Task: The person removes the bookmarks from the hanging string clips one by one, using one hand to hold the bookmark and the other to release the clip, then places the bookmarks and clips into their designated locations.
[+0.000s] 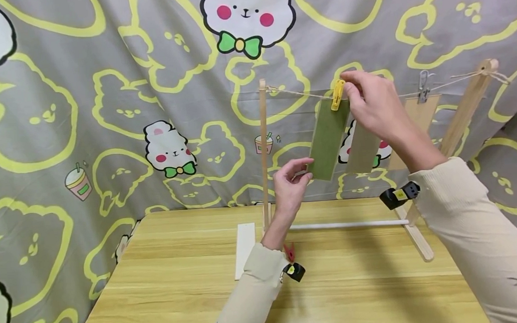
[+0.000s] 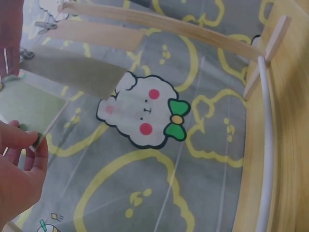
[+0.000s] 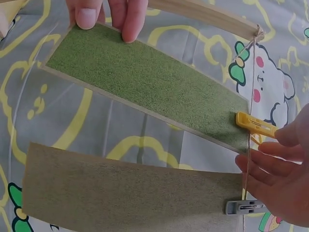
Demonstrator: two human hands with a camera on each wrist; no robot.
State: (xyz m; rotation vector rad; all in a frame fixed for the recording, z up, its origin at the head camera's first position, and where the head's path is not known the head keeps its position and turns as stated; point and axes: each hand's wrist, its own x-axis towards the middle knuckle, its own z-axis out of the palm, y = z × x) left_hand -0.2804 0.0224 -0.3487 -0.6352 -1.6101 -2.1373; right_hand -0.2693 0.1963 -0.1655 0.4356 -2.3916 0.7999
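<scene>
A green textured strip hangs at a slant from a twine line, with a yellow clothespin at its top edge. My right hand pinches the clothespin's tail end between thumb and fingers. Down at the strip's lower left edge, my left hand holds it between thumb and fingertips. Beside it hangs a grey-brown strip under a grey clothespin; in the head view my right hand partly hides this strip. Farther right is a tan strip under another grey clothespin.
The twine runs between a left wooden post and a right wooden post, joined low by a white rod. On the wooden table lie a white strip and a red clothespin. A patterned curtain hangs behind.
</scene>
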